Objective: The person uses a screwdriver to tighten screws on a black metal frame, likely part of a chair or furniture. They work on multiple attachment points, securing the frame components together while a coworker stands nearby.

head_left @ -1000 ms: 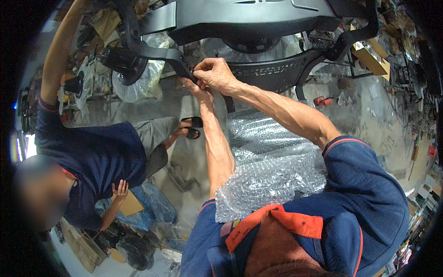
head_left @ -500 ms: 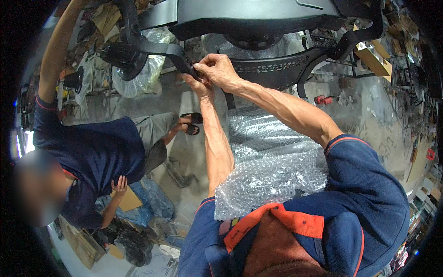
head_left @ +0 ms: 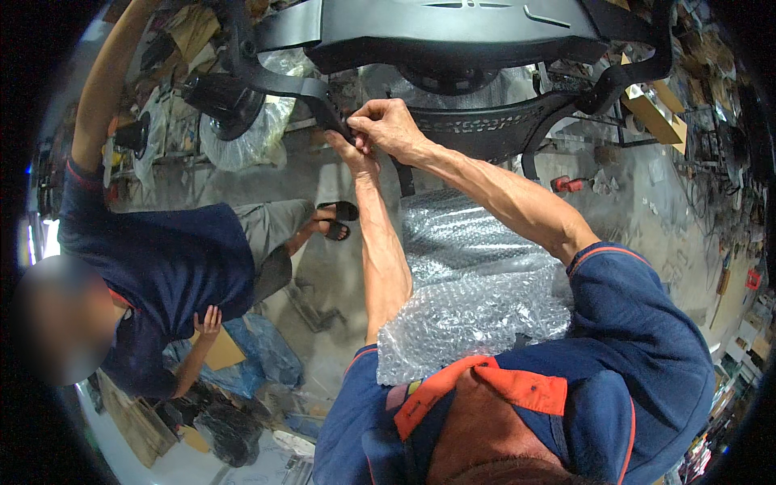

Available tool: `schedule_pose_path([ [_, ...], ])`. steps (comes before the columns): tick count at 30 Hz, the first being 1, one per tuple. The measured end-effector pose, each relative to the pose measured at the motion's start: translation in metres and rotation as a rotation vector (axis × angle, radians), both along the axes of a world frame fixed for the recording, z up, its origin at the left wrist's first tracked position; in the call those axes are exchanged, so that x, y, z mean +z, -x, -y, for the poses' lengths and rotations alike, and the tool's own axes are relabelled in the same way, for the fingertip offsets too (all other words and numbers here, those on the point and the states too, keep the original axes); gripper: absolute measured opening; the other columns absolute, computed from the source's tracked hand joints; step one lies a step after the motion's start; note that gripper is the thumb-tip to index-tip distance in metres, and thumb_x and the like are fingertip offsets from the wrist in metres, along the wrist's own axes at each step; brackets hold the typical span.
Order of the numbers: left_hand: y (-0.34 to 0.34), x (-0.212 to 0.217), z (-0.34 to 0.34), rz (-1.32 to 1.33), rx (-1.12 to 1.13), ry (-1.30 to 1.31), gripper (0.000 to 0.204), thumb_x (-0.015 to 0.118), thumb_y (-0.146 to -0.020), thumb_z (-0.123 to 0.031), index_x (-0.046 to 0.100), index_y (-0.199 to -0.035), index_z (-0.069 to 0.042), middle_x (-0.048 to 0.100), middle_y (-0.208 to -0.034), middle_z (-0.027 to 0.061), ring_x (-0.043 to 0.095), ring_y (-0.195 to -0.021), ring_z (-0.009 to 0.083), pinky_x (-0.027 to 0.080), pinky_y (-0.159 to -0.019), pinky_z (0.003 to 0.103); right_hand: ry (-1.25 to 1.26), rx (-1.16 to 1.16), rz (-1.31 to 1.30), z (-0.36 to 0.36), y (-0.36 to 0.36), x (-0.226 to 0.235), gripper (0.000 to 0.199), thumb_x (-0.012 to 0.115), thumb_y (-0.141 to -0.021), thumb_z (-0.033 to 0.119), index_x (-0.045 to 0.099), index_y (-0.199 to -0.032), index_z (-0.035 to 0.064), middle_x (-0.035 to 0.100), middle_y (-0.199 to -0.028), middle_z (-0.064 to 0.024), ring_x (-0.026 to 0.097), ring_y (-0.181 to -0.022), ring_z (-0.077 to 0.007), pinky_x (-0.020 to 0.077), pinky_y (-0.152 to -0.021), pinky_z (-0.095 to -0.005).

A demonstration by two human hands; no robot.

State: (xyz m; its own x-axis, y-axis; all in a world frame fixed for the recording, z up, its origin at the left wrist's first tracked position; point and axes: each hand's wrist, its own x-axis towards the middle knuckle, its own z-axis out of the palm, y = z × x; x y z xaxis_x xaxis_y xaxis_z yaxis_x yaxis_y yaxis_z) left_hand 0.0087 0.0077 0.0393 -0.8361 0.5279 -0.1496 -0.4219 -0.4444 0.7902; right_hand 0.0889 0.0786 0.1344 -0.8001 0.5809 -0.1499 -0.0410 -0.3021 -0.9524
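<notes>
A large black assembly (head_left: pixel 453 36) with a smooth upper body fills the top of the view. Curved black arms come off both sides, and a perforated black panel (head_left: pixel 493 121) hangs below. At the lower end of the left curved arm (head_left: pixel 299 87), my two hands meet. From below, my left hand (head_left: pixel 356 153) closes around that end, thumb on one side and fingers on the other. Pinched fingers of my right hand (head_left: pixel 388 129) press against the same spot. Whatever small thing they hold is hidden.
Bubble wrap (head_left: pixel 477 311) lies below my forearms, against my front. On the left stands another person in a dark blue shirt (head_left: pixel 186 259), one arm raised toward the assembly. Plastic-wrapped black parts (head_left: pixel 234 113) sit behind. A red tool (head_left: pixel 570 184) and an open cardboard box (head_left: pixel 655 105) are rightward.
The assembly and both my hands appear shifted slightly right and down in the view. My fingers stay at the same spot on the curved arm.
</notes>
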Motion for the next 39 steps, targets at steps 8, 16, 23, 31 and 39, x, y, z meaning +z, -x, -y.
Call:
schedule_pose_path([
  [8, -0.004, 0.011, 0.005, -0.064, -0.020, -0.030, 0.086, 0.050, -0.083, -0.085, 0.061, -0.122, -0.010, 0.063, -0.095, -0.0033, 0.062, -0.081, 0.0101, 0.058, -0.074, 0.028, -0.051, 0.011, 0.147, -0.002, 0.001, 0.005, 0.030, 0.066, -0.095, 0.023, 0.071, -0.086, -0.0053, 0.067, -0.066, -0.0078, 0.064, -0.055, -0.0115, 0.0519, -0.049, -0.0277],
  [16, 0.009, -0.002, 0.023, 0.015, -0.151, -0.159, 0.088, 0.066, -0.072, -0.082, 0.064, -0.122, -0.010, 0.055, -0.068, -0.0078, 0.053, -0.063, 0.0037, 0.048, -0.055, 0.021, -0.033, -0.003, 0.090, 0.003, 0.000, 0.010, 0.025, 0.066, -0.095, 0.018, 0.070, -0.091, -0.0057, 0.069, -0.070, -0.0095, 0.066, -0.059, -0.0126, 0.0548, -0.050, -0.0276],
  [23, 0.013, -0.019, 0.031, 0.143, -0.180, -0.175, 0.075, 0.061, -0.077, -0.081, 0.066, -0.112, -0.015, 0.058, -0.071, -0.0060, 0.060, -0.073, 0.0092, 0.053, -0.070, 0.027, -0.027, 0.125, -0.037, -0.001, -0.011, 0.015, 0.017, 0.065, -0.094, 0.008, 0.069, -0.097, -0.0089, 0.070, -0.075, -0.0118, 0.069, -0.067, -0.0143, 0.0607, -0.058, -0.0287],
  [31, 0.007, -0.012, 0.025, 0.099, -0.242, -0.237, 0.077, 0.060, -0.077, -0.083, 0.065, -0.114, -0.015, 0.064, -0.079, -0.0070, 0.063, -0.079, 0.0080, 0.055, -0.071, 0.030, -0.280, 0.172, 0.151, -0.008, -0.007, 0.018, 0.025, 0.068, -0.094, 0.018, 0.073, -0.091, -0.0058, 0.071, -0.074, -0.0102, 0.067, -0.065, -0.0124, 0.0549, -0.059, -0.0302],
  [39, 0.010, -0.014, 0.026, 0.045, -0.160, -0.177, 0.083, 0.058, -0.080, -0.081, 0.061, -0.126, -0.013, 0.066, -0.105, -0.0010, 0.065, -0.097, 0.0150, 0.055, -0.089, 0.034, -0.109, 0.103, 0.008, 0.000, -0.010, 0.016, 0.017, 0.069, -0.091, 0.008, 0.071, -0.094, -0.0080, 0.072, -0.076, -0.0112, 0.069, -0.067, -0.0136, 0.0598, -0.063, -0.0283],
])
